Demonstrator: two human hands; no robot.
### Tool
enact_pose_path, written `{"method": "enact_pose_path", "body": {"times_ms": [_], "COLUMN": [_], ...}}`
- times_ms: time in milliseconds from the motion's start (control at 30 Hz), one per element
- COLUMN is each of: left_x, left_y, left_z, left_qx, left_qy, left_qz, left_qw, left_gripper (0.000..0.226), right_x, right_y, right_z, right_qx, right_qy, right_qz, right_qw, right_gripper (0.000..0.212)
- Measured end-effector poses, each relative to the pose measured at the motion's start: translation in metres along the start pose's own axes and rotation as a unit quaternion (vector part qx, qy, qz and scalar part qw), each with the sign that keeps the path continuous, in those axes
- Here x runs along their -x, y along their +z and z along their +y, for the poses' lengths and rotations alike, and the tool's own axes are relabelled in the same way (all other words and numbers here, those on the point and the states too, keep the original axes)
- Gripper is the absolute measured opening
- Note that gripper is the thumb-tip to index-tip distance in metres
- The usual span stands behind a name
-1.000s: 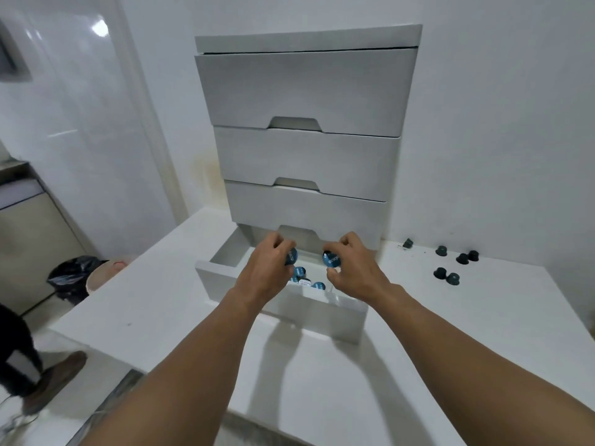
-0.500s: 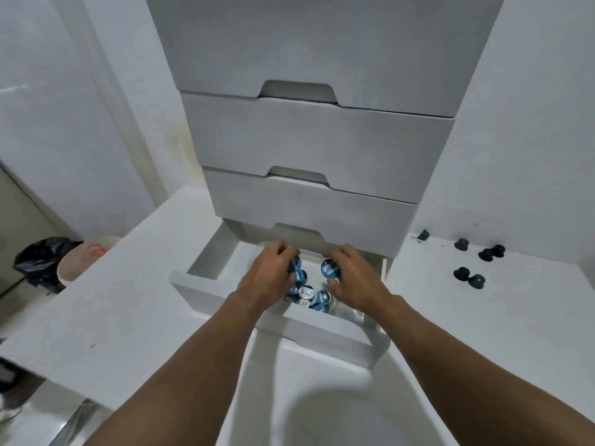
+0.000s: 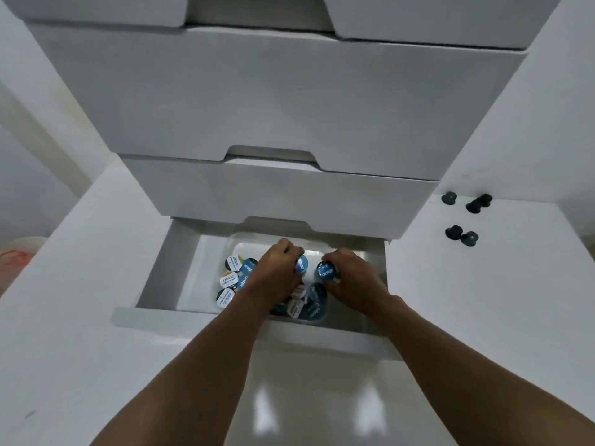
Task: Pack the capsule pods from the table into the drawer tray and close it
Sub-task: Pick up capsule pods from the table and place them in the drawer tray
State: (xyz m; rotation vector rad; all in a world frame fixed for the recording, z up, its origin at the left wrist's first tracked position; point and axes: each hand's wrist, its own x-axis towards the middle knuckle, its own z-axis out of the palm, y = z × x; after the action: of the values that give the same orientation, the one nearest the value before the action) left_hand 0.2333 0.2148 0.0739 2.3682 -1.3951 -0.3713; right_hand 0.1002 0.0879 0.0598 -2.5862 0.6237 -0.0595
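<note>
- I hold two blue-lidded pods, one in each hand: the left pod [image 3: 301, 263] and the right pod [image 3: 327, 272]. They are close beside each other, apart, above the back half of the clear tray [image 3: 270, 244].
- Five loose dark pods [image 3: 454, 232] sit on the table [image 3: 483, 300] to the right of the drawer unit. One is alone near the wall, a close pair is just beside it, and a second pair is nearer to me.
- In the tray I count about nine packed pods [image 3: 229, 280], with white, blue and dark lids. Five are clustered left of my left hand and roughly four lie between my wrists. My hand hides part of the pile, so the count is unsure.
- One open drawer [image 3: 193, 320] at the bottom holds the tray. Three closed drawers [image 3: 273, 91] are stacked above it, the top one cut off by the frame.
- My left hand [image 3: 278, 273] is knuckles up, fingers curled round the left pod, whose lid is turned to the right.
- My right hand [image 3: 354, 280] mirrors it, fingers curled over the right pod, whose lid tilts up toward me.
- Both forearms reach in over the drawer's front edge and converge on the tray.
</note>
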Motion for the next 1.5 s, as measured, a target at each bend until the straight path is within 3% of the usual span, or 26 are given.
{"method": "enact_pose_path", "body": {"times_ms": [167,433,1500], "left_x": [-0.018,-0.035,-0.048], "left_y": [0.017,0.032,0.042], "left_z": [-0.015,-0.032,-0.047], "left_qx": [-0.019,-0.067,-0.067], "left_qy": [0.04,0.038,0.069], "left_qz": [-0.024,-0.063,-0.109], "left_qw": [0.999,0.995,0.989], "left_gripper": [0.049,0.052,0.035], "right_x": [-0.017,-0.035,-0.041], "right_y": [0.006,0.018,0.024], "right_z": [-0.001,0.006,0.013], "right_qx": [0.01,0.042,0.07], "right_qy": [0.065,0.067,0.033], "right_qz": [-0.037,-0.06,-0.116], "right_qw": [0.997,0.995,0.99], "right_gripper": [0.044,0.047,0.024]}}
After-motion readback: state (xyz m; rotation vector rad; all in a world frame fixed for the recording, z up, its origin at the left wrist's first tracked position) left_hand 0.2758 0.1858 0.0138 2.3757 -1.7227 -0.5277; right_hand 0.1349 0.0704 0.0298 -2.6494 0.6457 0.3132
